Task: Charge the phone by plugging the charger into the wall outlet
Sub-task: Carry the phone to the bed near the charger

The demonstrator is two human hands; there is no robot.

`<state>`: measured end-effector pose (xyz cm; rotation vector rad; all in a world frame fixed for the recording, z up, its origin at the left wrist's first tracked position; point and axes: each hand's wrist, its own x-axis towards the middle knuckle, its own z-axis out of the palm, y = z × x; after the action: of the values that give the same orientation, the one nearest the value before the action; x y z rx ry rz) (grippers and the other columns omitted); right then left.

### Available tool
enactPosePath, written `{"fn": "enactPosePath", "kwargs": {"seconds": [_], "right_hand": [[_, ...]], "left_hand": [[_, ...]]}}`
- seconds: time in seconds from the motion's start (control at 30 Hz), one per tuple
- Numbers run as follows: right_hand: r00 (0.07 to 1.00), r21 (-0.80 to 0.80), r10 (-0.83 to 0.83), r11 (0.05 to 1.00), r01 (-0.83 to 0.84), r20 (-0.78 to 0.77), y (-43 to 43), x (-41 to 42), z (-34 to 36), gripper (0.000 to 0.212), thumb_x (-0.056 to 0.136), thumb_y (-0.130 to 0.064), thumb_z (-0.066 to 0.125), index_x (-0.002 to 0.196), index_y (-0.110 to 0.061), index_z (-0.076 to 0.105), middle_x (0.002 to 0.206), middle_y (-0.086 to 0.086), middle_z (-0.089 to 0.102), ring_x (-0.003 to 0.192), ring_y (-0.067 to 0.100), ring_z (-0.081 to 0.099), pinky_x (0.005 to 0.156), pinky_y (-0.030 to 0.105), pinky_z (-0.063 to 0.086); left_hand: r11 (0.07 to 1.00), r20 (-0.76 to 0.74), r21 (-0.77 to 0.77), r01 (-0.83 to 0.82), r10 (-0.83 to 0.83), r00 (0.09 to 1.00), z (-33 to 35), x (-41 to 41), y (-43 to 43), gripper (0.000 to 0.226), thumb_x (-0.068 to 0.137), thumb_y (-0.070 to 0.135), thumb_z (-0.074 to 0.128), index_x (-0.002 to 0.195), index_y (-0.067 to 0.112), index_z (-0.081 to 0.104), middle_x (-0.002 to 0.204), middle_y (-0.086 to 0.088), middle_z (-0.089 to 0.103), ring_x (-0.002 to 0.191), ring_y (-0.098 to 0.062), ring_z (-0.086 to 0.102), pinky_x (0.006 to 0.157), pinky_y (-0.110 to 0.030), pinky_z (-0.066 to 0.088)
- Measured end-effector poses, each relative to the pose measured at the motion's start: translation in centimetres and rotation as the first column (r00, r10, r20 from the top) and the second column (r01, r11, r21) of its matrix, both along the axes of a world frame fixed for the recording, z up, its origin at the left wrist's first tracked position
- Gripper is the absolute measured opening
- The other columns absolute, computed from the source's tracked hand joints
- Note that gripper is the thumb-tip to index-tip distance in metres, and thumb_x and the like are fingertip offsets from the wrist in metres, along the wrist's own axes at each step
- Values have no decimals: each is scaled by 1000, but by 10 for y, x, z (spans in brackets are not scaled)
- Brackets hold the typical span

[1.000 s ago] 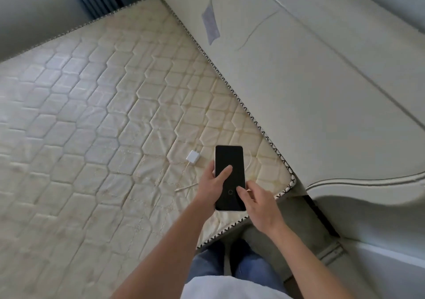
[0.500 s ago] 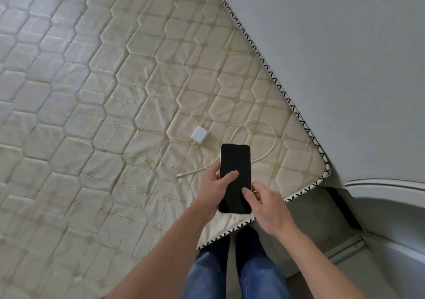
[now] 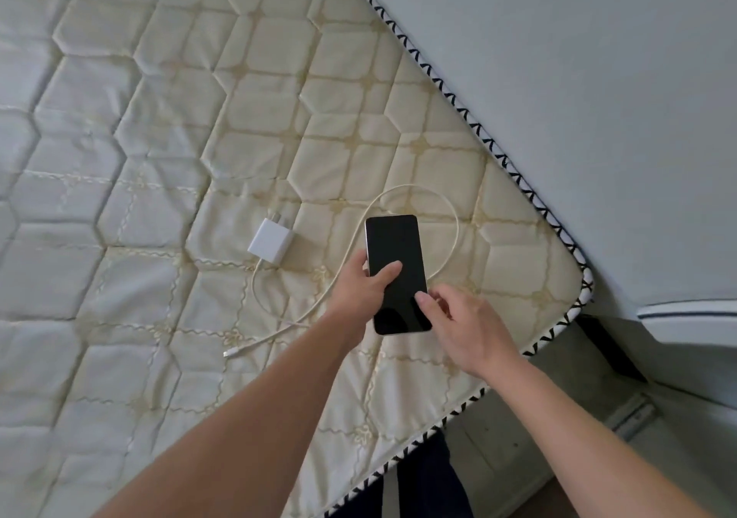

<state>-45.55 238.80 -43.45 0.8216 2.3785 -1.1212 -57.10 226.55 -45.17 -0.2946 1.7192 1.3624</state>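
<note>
While gripped, phone [image 3: 397, 270] near mattress edge [image 3: 550, 214]

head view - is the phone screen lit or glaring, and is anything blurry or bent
Head view: the phone screen is dark with faint dull reflections, no glare; soft daylight, weak shadows under the charger; mattress seams sharp centrally, softer and bowed toward the edges by the wide lens.

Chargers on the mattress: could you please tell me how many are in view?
1. The white charger lies on the mattress, left of the phone held in the left hand; its cable loops behind the phone. Nothing suggests another.
</note>
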Motion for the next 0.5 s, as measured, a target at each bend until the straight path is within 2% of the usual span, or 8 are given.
{"fn": "enactPosePath", "kwargs": {"seconds": [0.1, 0.2, 0.3, 0.4, 0.43, 0.5], "right_hand": [[999, 134, 14, 991, -9, -34, 17, -3, -22, 36, 94, -51, 40, 103, -24, 62, 100, -5, 55, 97, 18, 52, 81, 34, 44], [996, 315, 70, 948, -48, -59, 26, 1, -37, 40, 93, -44, 46, 121, -18, 57, 119, 1, 53, 109, 21, 48, 90, 37, 47], [992, 402, 127, 909, -107, -22, 26, 8, -46, 46, 92, -39, 51, 133, -18, 48, 140, 5, 44, 130, 24, 39, 103, 45, 45], [988, 442, 154, 885, -146, 18, 21, 13, -52, 55, 92, -39, 51, 142, -19, 39, 155, 7, 30, 144, 25, 25, 116, 45, 30], [985, 456, 169, 875, -163, 29, 20, 16, -53, 58, 92, -40, 50, 144, -20, 35, 158, 7, 27, 147, 25, 21, 117, 46, 27], [977, 459, 198, 863, -209, 72, 19, 21, -56, 64, 93, -44, 45, 150, -21, 25, 163, 6, 17, 151, 24, 12, 120, 51, 22]], "left_hand": [[1000, -46, -15, 28, -29, 999, -16, -17, 19, 17, 95, 18, 66, 103, 30, 58, 105, -10, 73, 89, -20, 72, 77, -36, 61], [999, -116, -33, 22, -26, 993, -27, -27, 28, 22, 95, 18, 66, 97, 37, 55, 103, -5, 72, 91, -18, 70, 78, -36, 60], [996, -171, -86, 30, -44, 984, -31, -31, 28, 24, 95, 16, 64, 111, 33, 55, 98, 0, 72, 89, -16, 70, 72, -31, 57], [975, -276, -214, 65, -124, 953, -31, -31, 25, 29, 93, 20, 67, 120, 25, 58, 99, 7, 67, 87, -7, 63, 70, -25, 50], [958, -322, -272, 87, -176, 930, -30, -30, 25, 30, 93, 23, 67, 121, 24, 58, 102, 7, 65, 87, -5, 60, 71, -24, 48], [924, -378, -361, 126, -269, 886, -30, -28, 24, 38, 93, 27, 66, 129, 23, 55, 112, 4, 60, 93, -10, 57, 79, -25, 44]]}}
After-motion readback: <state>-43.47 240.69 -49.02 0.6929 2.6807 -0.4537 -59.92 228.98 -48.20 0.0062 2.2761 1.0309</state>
